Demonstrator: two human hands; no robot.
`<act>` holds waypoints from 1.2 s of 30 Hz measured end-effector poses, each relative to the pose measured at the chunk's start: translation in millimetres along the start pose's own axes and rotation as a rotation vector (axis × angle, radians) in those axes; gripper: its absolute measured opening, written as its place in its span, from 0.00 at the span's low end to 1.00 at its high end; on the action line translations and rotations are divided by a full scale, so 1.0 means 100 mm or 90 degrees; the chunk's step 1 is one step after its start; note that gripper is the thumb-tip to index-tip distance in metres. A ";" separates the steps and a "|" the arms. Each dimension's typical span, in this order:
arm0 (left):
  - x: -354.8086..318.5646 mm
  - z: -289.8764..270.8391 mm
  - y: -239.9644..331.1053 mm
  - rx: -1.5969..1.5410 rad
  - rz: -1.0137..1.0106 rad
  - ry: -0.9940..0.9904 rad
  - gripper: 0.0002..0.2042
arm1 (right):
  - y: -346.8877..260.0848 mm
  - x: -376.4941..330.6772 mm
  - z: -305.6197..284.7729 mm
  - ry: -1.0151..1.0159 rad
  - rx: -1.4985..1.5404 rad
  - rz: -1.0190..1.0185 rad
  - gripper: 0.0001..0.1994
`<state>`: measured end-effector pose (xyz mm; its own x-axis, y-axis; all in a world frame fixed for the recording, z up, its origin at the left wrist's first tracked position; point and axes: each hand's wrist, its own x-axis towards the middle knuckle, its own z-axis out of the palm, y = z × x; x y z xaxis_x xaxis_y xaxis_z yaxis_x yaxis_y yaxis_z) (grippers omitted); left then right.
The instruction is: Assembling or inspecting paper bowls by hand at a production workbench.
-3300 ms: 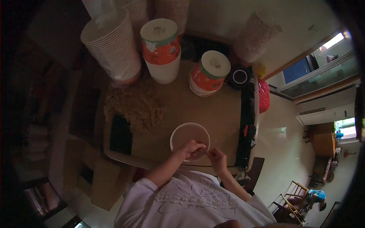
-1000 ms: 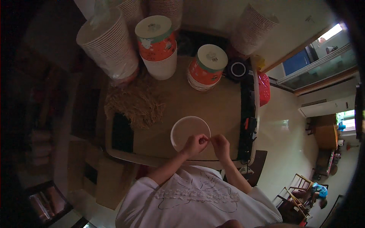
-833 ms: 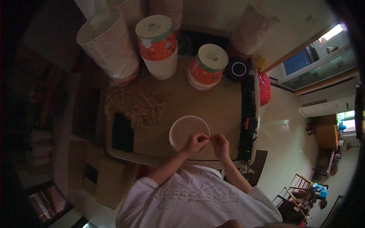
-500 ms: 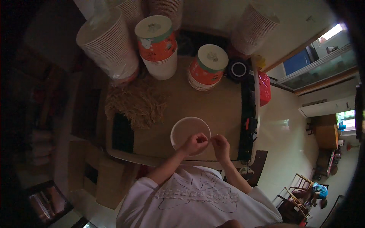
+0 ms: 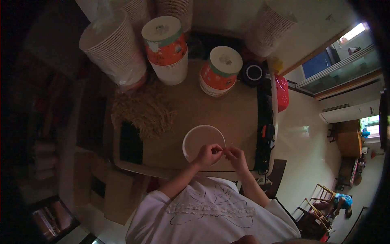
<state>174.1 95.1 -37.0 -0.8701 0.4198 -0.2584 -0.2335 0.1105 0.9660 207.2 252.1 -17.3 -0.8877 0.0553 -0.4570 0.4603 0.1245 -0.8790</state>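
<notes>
Table: a flat, brown, smooth-topped wooden work table [image 5: 227, 118] with rounded near corners; everything below stands or lies on it.
Cup stacks: tall ribbed stacks of pale paper cups wrapped in clear film [image 5: 111, 46] stand along the far edge, another ribbed stack [image 5: 270, 28] at the far right.
Lidded tubs: two round paper tubs with orange-red printed sides and flat white lids; the taller stack [image 5: 165, 46] stands left of the shorter one [image 5: 219, 69].
Straw heap: a loose, fibrous heap of tan straw-like strands [image 5: 142, 112] lies left of centre, touching a flat black rectangular slab [image 5: 131, 143].
Bowl: a shallow, round, white paper bowl [image 5: 199, 140] sits open near the table's front edge, just in front of the person.
Left hand: the left hand [image 5: 208, 155] rests over the bowl's near rim, fingers curled with the tips pinched together; what they pinch is too small to tell.
Right hand: the right hand [image 5: 237, 156] is just beside the bowl's near right edge, its fingertips drawn together and meeting those of the left.
Tape roll: a small black ring-shaped roll [image 5: 254, 73] lies right of the shorter tub.
</notes>
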 end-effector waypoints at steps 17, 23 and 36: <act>0.06 0.05 0.01 0.014 0.020 0.061 0.05 | 0.13 0.01 -0.06 0.047 -0.069 -0.092 0.04; 0.08 0.09 -0.03 0.022 -0.010 0.056 0.05 | -0.01 0.01 -0.13 -0.041 0.040 0.012 0.08; -0.02 0.03 0.13 0.074 0.009 0.102 0.06 | -0.03 0.00 -0.03 0.012 0.105 0.079 0.07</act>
<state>174.1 98.0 -23.5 -0.9332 0.2742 -0.2324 -0.1768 0.2125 0.9610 205.6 255.0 -13.8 -0.8234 0.0788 -0.5619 0.5599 -0.0484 -0.8272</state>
